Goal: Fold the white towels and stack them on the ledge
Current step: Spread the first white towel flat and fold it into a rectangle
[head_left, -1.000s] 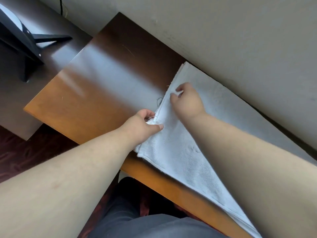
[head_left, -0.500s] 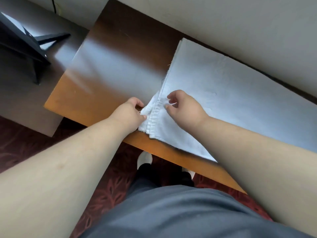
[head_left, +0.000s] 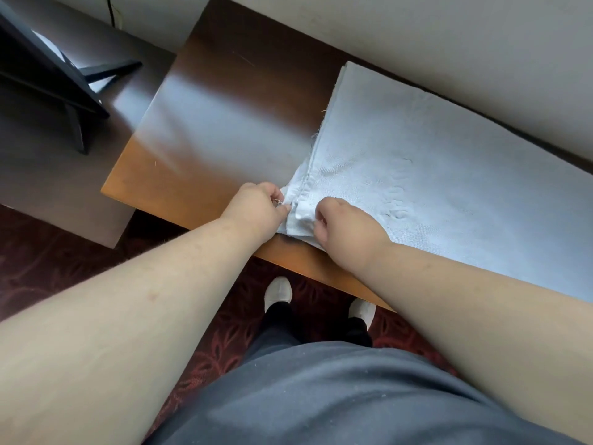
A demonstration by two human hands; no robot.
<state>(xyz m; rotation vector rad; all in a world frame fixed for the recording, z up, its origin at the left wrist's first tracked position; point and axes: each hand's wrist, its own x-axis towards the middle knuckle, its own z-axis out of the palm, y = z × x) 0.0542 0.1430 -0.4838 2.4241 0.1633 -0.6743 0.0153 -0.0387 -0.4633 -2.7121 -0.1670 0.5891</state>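
A white towel (head_left: 433,162) lies spread flat on the brown wooden ledge (head_left: 205,123), running off to the right along the wall. Its near left corner sits at the ledge's front edge. My left hand (head_left: 256,208) pinches that corner's hem from the left. My right hand (head_left: 349,224) pinches the same corner from the right, fingers curled into the cloth. The hem between the two hands is bunched and slightly raised.
A grey wall (head_left: 417,36) runs behind the ledge. A dark lower table (head_left: 57,175) with a black stand (head_left: 54,81) sits to the left. Below are patterned red carpet (head_left: 205,335) and my legs and white shoes (head_left: 278,290).
Both hands have slid along the towel's left hem toward me, from mid-edge to its near corner at the ledge's front. The towel now lies flatter.
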